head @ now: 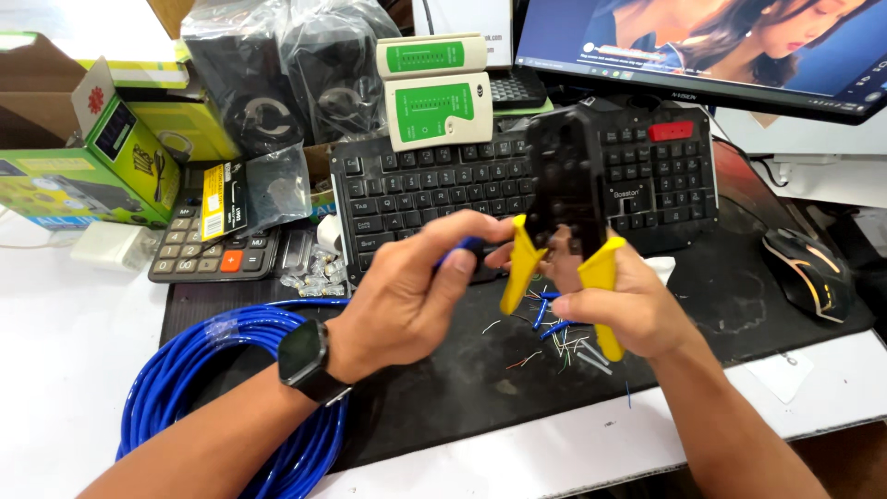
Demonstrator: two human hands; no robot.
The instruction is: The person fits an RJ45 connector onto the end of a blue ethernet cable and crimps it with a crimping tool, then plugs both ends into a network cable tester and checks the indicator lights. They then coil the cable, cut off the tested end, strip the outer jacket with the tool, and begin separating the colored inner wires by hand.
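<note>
While the crimping tool [564, 199] stood nearly upright above the dark desk mat [702, 305], its black head toward the keyboard [434, 189] and its two yellow handles splayed downward, I saw my right hand [624, 310] wrapped around the right-hand handle, fingers closed on it. My left hand [416, 296] was pinched shut on the end of the blue cable [467, 246], held level and pointing rightward at the tool, just short of the left yellow handle. The cable tip lay on the left of the tool's long axis, so the left hand was the nearer one to the gap between handles; whether the tip already touched the tool I could not tell. A black smartwatch [303, 353] sat on the left wrist. Below the hands, short snippets of blue jacket and coloured wire [554, 337] were scattered on the mat. The rest of the cable lay coiled [212, 370] at the left edge of the tabletop [55, 370]. Farther out were clear plastic connectors [319, 270] beside a calculator [217, 249], a two-part green and cream cable tester [436, 92] behind the keyboard, green boxes [102, 157] at left, a mouse [813, 273] at right and a monitor [702, 42] at the back.
</note>
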